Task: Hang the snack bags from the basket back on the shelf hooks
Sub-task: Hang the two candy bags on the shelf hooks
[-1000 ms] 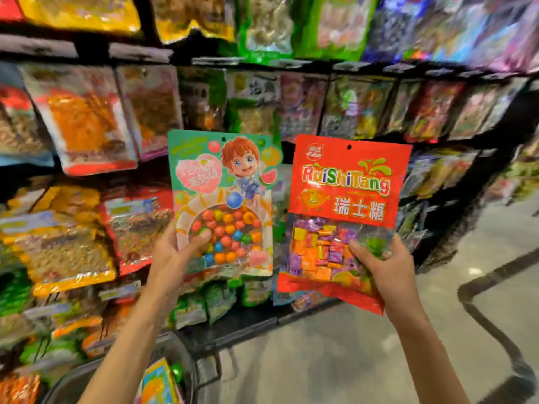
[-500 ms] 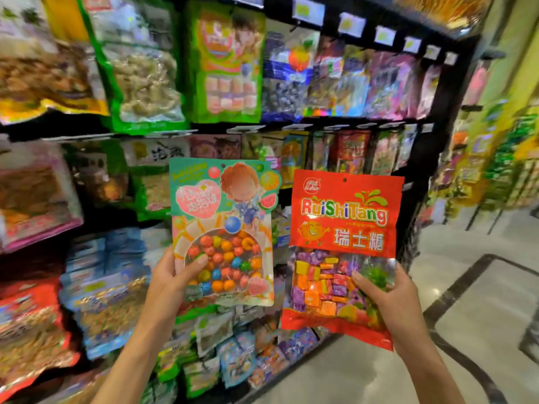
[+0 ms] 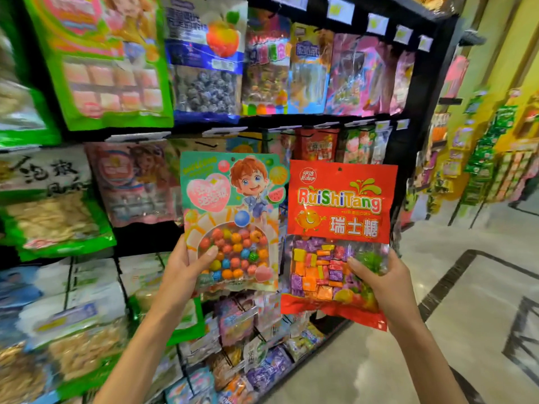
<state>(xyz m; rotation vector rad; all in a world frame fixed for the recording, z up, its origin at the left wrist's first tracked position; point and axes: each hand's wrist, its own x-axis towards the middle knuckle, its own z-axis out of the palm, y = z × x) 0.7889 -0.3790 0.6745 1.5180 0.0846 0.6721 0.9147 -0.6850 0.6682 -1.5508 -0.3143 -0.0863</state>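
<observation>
My left hand (image 3: 186, 269) grips the lower left corner of a green candy bag (image 3: 233, 211) with a cartoon boy and coloured balls behind a clear window. My right hand (image 3: 382, 281) grips the lower right side of a red RuiShiTang bag (image 3: 341, 211) full of wrapped square candies. Both bags are upright, side by side, held in front of the black shelf (image 3: 420, 91). Each has a small hang hole at its top edge. The basket is out of view.
Rows of hanging snack bags fill the shelf, with white price tags (image 3: 338, 10) along each rail. Below my hands lie more small packets (image 3: 262, 368). A polished floor aisle (image 3: 466, 287) opens to the right, with another yellow display (image 3: 495, 147) beyond.
My view has swung up and to the right along the shelf and the basket has left the frame. Both hands keep the same hold on their bags, now before a higher row.
</observation>
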